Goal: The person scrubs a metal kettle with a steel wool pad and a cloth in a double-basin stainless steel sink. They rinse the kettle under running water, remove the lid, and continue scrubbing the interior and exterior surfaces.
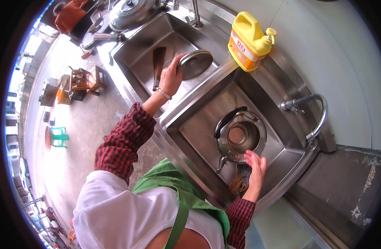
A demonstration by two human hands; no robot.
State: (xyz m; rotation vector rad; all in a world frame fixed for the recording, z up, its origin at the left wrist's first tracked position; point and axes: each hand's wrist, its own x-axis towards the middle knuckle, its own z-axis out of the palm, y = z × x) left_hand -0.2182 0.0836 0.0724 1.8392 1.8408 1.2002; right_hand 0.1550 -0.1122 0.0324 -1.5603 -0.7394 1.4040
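Note:
My left hand (pixel 171 76) grips the edge of a round metal lid (pixel 197 64), tilted over the left sink basin (pixel 137 60). Behind that wrist, a brush of stiff dark bristles (pixel 158 63) lies in the same basin. In the right basin (pixel 195 132) stands a stainless steel kettle (pixel 222 145) with its top uncovered and its black handle (pixel 227 120) folded to one side. My right hand (pixel 255 168) is open beside the kettle's near rim, fingertips close to it; contact is unclear. Under that hand sit a brown scrubber (pixel 237 185) and a grey scouring pad (pixel 246 174).
A yellow detergent jug (pixel 248 43) with a pump stands on the back ledge. The curved faucet (pixel 322 109) arches at the right basin's corner. A large domed pot lid (pixel 133 14) lies beyond the left basin. Wooden chairs (pixel 88 81) and a person (pixel 70 17) are farther left.

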